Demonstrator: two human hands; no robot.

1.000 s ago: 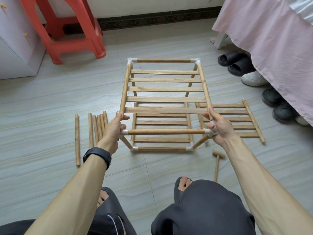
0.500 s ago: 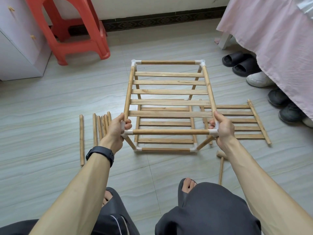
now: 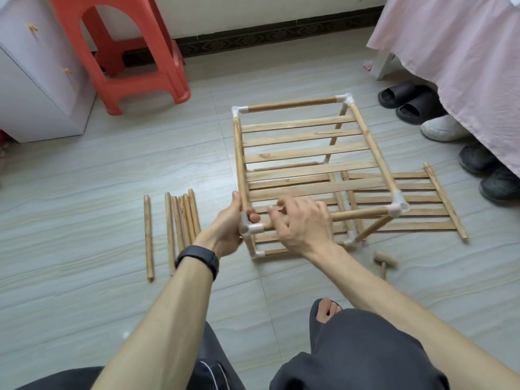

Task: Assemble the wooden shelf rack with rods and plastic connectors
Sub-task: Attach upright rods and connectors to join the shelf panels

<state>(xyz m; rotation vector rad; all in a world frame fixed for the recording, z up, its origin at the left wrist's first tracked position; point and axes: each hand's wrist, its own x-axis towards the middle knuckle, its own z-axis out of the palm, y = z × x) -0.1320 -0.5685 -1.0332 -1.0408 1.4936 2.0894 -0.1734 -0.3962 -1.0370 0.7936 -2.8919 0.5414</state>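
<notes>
Left grip [image 3: 228, 228] holds, fingers curled, the white plastic corner connector [image 3: 253, 228] of the slatted wooden rack frame [image 3: 309, 153] on the floor [image 3: 84, 192], while right grip [image 3: 305, 225], half-curled, has crossed from the other corner over the front wooden rod [image 3: 363, 213], touching or not I cannot tell, probably to seat this joint.

The person sits on the floor [image 3: 84, 192] with the half-built rack [image 3: 309, 156] in front. The left hand [image 3: 228, 226], with a black watch [image 3: 198, 258] on its wrist, grips the near left white connector [image 3: 249, 228], the thumb lying along the side rod [image 3: 238, 153]. The right hand [image 3: 304, 223] is over the front rod [image 3: 360, 213], just beside that connector. Its fingers are bent and blurred, so I cannot tell if it grips. Loose rods [image 3: 180, 220] lie to the left, a slatted panel [image 3: 439, 204] and a small wooden mallet [image 3: 385, 260] to the right. A red stool [image 3: 135, 60] stands behind.
</notes>
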